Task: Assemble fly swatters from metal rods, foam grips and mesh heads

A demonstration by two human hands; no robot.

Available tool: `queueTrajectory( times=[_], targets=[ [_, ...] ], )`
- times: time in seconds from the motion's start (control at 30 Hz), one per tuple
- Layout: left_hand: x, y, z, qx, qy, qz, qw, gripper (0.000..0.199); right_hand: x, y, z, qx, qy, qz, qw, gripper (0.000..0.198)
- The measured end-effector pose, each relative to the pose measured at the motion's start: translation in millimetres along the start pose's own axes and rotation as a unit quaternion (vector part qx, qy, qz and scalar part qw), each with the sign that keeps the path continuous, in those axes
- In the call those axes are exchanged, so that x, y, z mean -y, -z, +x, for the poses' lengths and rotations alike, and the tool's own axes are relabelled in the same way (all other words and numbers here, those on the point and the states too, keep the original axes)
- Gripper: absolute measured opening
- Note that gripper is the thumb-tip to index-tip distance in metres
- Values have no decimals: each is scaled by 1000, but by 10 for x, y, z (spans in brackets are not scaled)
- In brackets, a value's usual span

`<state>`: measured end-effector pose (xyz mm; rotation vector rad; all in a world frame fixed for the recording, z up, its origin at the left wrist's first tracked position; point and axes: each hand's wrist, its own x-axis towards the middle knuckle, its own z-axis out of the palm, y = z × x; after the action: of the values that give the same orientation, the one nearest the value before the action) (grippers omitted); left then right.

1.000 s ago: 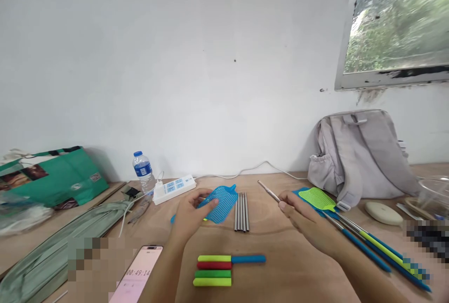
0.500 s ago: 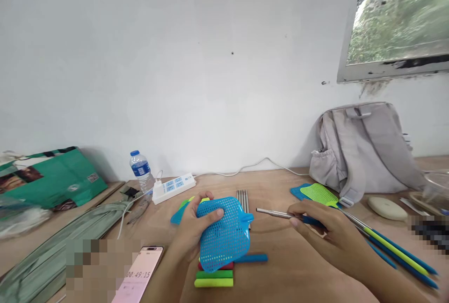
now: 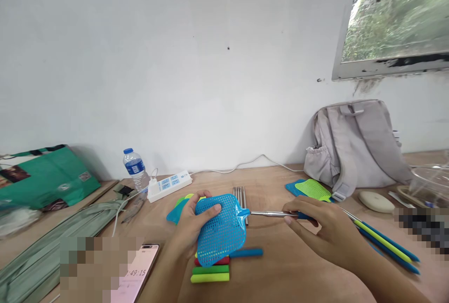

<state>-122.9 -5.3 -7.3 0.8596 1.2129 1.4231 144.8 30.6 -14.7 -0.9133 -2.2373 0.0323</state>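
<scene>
The mesh head (image 3: 224, 235) pinched in the left hand (image 3: 193, 224) is met by the rod (image 3: 268, 213) clamped in the right hand (image 3: 324, 230); tubes (image 3: 240, 192) are left loose.

Blue perforated swatter head (image 3: 224, 230), silvery rod (image 3: 268, 213), light grey backpack (image 3: 365, 146)

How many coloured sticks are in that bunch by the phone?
5 that I see: nearest, a lime stick; behind it a green stick, a red stick, then a yellow stick; a blue stick pokes out right. The swatter head covers parts and may hide more.
</scene>
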Motion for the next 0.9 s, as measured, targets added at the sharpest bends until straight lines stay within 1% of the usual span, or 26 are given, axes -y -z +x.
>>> queueTrajectory(
  times=[0.17, 0.3, 0.43, 0.53, 0.63, 0.73, 0.83, 0.9],
  targets=[
    [7, 1, 9, 12, 7, -7, 1000, 61, 37, 11, 4, 0, 15, -19, 1000, 14],
    [-6, -2, -17, -17, -7, 31, 999, 56, 80, 51, 7, 2, 38, -26, 999, 15],
    [-25, -40, -67, -39, -24, 80, 996, 49, 68, 48, 7, -15, 90, -61, 994, 14],
    [-26, -94, -98, -44, -20, 77, 996, 49, 41, 18, 6, -12, 116, -61, 991, 14],
    [-17, -154, -126, -51, -2, 61, 997, 53, 24, -3, 4, -16, 124, -59, 990, 13],
    [0, -196, -152, -63, 4, 53, 997, 55, 18, -19, 1, -16, 123, -58, 991, 12],
    [12, -189, -155, -70, 4, 47, 996, 55, 17, -54, -4, -17, 119, -55, 991, 13],
    [14, -158, -139, -65, -1, 69, 996, 55, 20, -89, -6, -16, 117, -56, 991, 14]
  ],
)
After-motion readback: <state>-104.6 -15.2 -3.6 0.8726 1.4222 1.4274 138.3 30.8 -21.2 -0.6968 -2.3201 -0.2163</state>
